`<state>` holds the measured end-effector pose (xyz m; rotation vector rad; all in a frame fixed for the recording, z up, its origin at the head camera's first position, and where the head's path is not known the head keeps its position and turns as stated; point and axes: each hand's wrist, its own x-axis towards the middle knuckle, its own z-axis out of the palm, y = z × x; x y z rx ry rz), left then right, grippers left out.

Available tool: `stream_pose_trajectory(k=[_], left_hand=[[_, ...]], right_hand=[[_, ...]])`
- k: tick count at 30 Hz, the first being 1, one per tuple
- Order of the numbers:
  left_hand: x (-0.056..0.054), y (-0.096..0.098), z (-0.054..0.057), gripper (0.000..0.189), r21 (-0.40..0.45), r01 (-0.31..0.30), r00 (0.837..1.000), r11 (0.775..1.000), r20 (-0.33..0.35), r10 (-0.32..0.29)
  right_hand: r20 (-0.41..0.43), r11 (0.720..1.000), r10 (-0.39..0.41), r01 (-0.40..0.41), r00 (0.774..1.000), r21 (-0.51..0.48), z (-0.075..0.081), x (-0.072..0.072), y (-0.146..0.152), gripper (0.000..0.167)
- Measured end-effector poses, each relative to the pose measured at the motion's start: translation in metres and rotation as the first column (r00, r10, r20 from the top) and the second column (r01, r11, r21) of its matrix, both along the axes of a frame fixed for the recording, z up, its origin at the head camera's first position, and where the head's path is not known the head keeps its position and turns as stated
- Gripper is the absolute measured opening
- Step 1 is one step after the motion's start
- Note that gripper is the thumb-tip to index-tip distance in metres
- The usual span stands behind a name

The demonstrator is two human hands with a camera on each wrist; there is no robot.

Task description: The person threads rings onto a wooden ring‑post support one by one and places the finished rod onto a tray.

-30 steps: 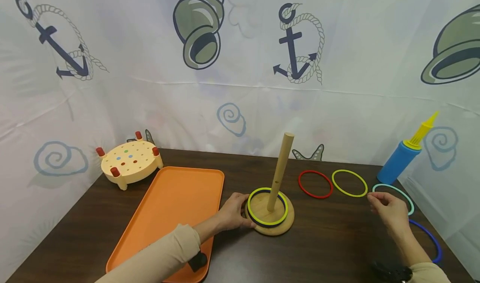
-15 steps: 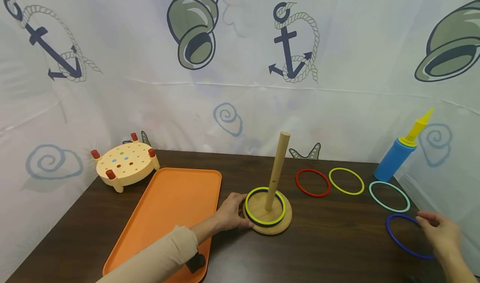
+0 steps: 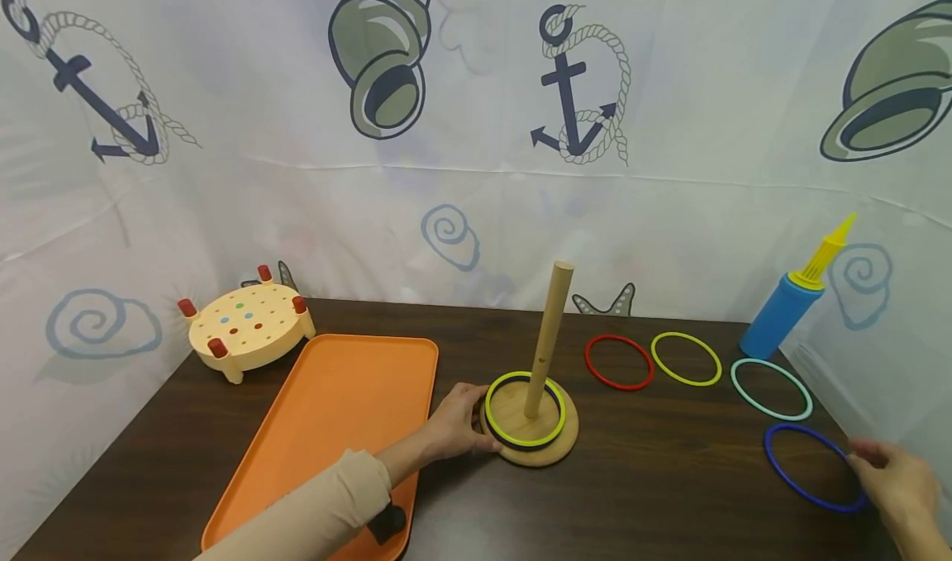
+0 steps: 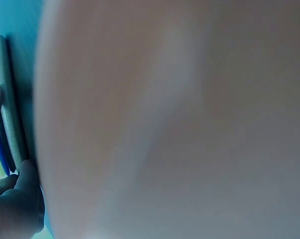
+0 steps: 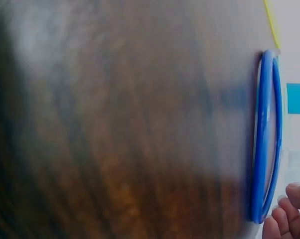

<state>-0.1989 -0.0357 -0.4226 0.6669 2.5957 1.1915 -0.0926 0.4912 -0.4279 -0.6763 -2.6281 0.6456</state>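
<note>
My left hand (image 3: pixel 455 423) grips the left rim of a ring-toss stand (image 3: pixel 568 433), a round wooden base with an upright wooden peg. A yellow ring (image 3: pixel 529 444) and a dark ring under it lie on the base around the peg. In the left wrist view, fingertips and thumb touch the edge of the base (image 4: pixel 11 114). At the far right my right hand (image 3: pixel 902 485) reaches to the right side of a blue ring (image 3: pixel 794 486) lying on the table. The right wrist view has its thumb and fingers slightly parted, right at the end of the blue ring (image 5: pixel 261 144).
Red (image 3: pixel 595 371), yellow (image 3: pixel 669 369) and mint (image 3: pixel 751 401) rings lie in a row right of the stand. A blue pump (image 3: pixel 777 317) with a yellow nozzle stands behind them. An orange tray (image 3: pixel 357 387) and a cream pegged disc (image 3: pixel 253 321) are at left.
My right hand has moved right and toward me, from beside the yellow and mint rings to the blue ring. The left hand has stayed at the stand. The view has shifted slightly.
</note>
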Motion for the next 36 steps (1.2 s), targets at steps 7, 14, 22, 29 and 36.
stream_pose_trajectory(k=[7, 14, 22, 29, 36], left_hand=[[-0.0006, -0.0001, -0.0006, 0.080, -0.007, -0.005, 1.000, 1.000, 0.001, 0.005], [-0.0015, -0.0004, -0.0008, 0.079, -0.001, -0.010, 1.000, 1.000, 0.009, 0.010], [-0.0006, -0.0012, 0.0000, 0.080, -0.015, -0.005, 1.000, 1.000, -0.012, 0.005], [0.0000, -0.0014, -0.0002, 0.081, -0.012, -0.006, 1.000, 1.000, -0.014, 0.006], [0.0004, -0.0010, -0.0015, 0.081, -0.013, -0.010, 1.000, 1.000, -0.027, 0.010]], right_hand=[[0.075, 1.000, 0.005, -0.004, 0.997, -0.015, -0.0003, 0.0025, 0.0047, 0.029], [0.099, 1.000, 0.025, -0.025, 0.995, 0.001, 0.0009, 0.0033, 0.0065, 0.029], [0.065, 0.994, 0.072, -0.077, 0.995, 0.081, -0.0023, 0.0039, 0.0099, 0.027], [0.091, 0.993, 0.066, -0.074, 0.994, 0.088, -0.0025, 0.0033, 0.0098, 0.026], [0.137, 0.998, 0.024, -0.032, 0.990, 0.061, -0.0028, 0.0045, 0.0069, 0.024]])
